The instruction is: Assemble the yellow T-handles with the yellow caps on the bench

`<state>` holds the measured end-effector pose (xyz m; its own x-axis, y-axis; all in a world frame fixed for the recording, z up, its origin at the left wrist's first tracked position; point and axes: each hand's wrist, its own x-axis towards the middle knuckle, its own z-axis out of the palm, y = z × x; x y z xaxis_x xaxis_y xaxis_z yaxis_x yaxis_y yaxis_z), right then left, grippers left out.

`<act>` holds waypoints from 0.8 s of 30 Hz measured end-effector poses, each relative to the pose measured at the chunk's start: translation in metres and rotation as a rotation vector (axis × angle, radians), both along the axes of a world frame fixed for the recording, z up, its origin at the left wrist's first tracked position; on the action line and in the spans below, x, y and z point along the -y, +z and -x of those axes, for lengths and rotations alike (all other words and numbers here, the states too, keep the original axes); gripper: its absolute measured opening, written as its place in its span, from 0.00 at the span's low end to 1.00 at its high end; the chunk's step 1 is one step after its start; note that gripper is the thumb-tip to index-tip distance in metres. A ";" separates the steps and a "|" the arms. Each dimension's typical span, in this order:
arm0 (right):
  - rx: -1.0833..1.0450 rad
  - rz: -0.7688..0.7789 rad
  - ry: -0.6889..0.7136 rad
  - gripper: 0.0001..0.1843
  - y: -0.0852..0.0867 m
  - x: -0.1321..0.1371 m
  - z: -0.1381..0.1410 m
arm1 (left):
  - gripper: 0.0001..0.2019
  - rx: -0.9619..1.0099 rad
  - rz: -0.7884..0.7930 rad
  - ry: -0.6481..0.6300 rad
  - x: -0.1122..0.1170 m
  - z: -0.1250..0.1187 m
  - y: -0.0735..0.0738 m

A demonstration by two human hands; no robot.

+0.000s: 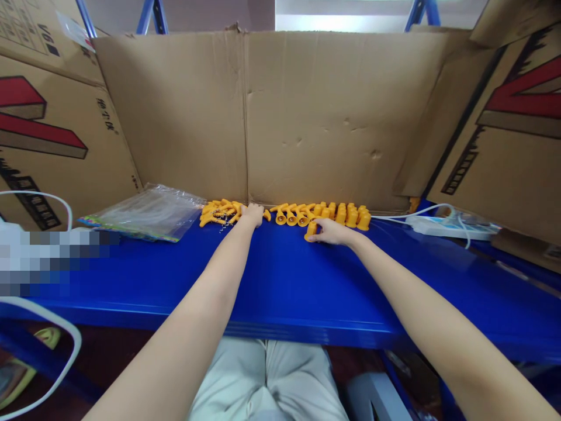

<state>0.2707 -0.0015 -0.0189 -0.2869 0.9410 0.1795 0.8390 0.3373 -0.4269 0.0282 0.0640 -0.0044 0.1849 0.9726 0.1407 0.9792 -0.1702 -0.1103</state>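
Note:
A row of small orange plastic pieces (337,214) lies along the back of the blue shelf (280,280), against a cardboard wall. To the left is a loose pile of the same orange pieces (218,211). My left hand (252,214) reaches to the right edge of that pile, fingers curled down among the pieces; what it grips is hidden. My right hand (331,231) rests on the shelf just in front of the row, fingers pinched on one orange piece (311,230) standing apart from the others.
A clear plastic bag (146,213) lies at the left of the shelf. A white power strip with cables (442,225) sits at the right. Cardboard panels (307,111) wall in the back and both sides. A white cable (65,351) loops at lower left.

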 end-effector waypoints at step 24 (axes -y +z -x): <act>0.068 -0.235 -0.018 0.08 -0.005 0.005 0.019 | 0.09 1.540 -0.228 0.118 0.049 0.012 0.038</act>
<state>0.2512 -0.0068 -0.0244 -0.2897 0.8805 0.3752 0.8696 0.4059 -0.2811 0.0158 0.0147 0.0338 -0.3438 0.9033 0.2564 0.1746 -0.2068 0.9627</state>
